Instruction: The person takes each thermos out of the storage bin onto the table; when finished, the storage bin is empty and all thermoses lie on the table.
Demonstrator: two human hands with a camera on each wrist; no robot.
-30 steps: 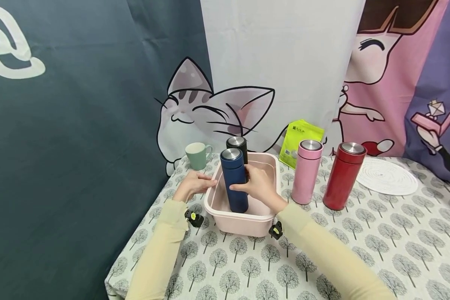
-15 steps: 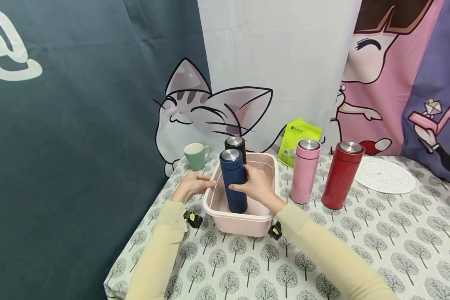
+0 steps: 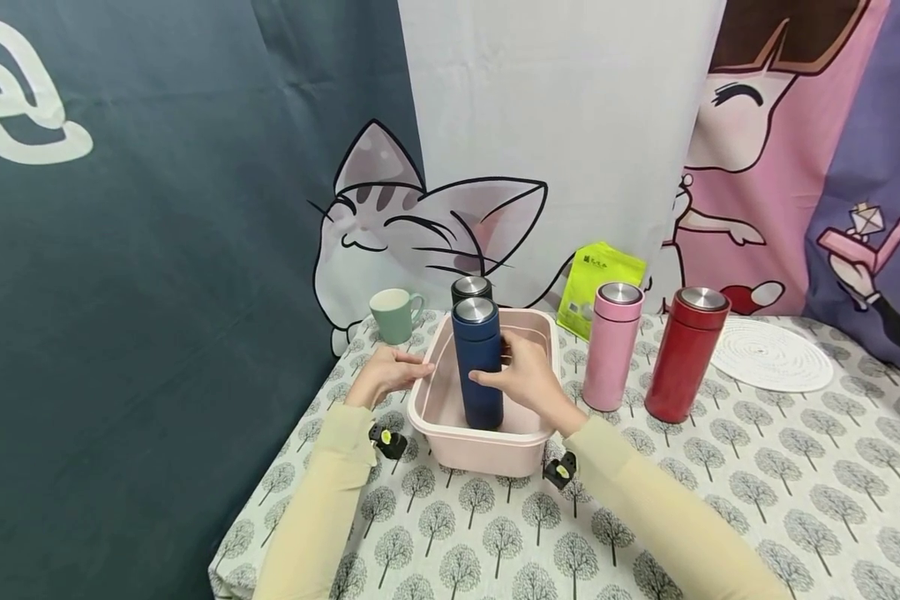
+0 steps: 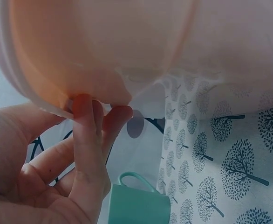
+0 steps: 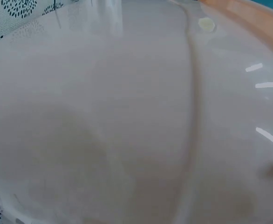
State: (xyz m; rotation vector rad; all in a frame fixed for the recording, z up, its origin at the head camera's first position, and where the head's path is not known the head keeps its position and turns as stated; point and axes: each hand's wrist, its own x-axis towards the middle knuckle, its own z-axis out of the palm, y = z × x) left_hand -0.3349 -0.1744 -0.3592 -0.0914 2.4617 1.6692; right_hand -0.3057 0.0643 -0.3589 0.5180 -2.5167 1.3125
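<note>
A pale pink plastic basin [image 3: 487,457] stands on the table, and my left hand [image 3: 385,375] pinches its left rim. In the left wrist view, the thumb and fingers [image 4: 86,140] meet at the edge of the basin wall [image 4: 99,42]. Inside the basin a navy blue thermos [image 3: 480,358] with a steel-topped lid is upright, gripped round its right side by my right hand [image 3: 528,375]. Behind it a black thermos [image 3: 471,288] shows mostly its lid; the rest is hidden. The basin's outer wall [image 5: 108,107] fills the right wrist view, which hides the right hand.
Right of the basin stand a pink thermos [image 3: 613,350] and a red thermos [image 3: 686,358]. Behind them are a lime-green pouch [image 3: 596,283] and a white round woven mat [image 3: 772,354]. A green mug [image 3: 393,317] sits back left, near the edge of the tree-print tablecloth [image 3: 465,533].
The navy thermos has shifted slightly right in the basin together with my right hand, now covering more of the black thermos. My left hand keeps its place on the rim.
</note>
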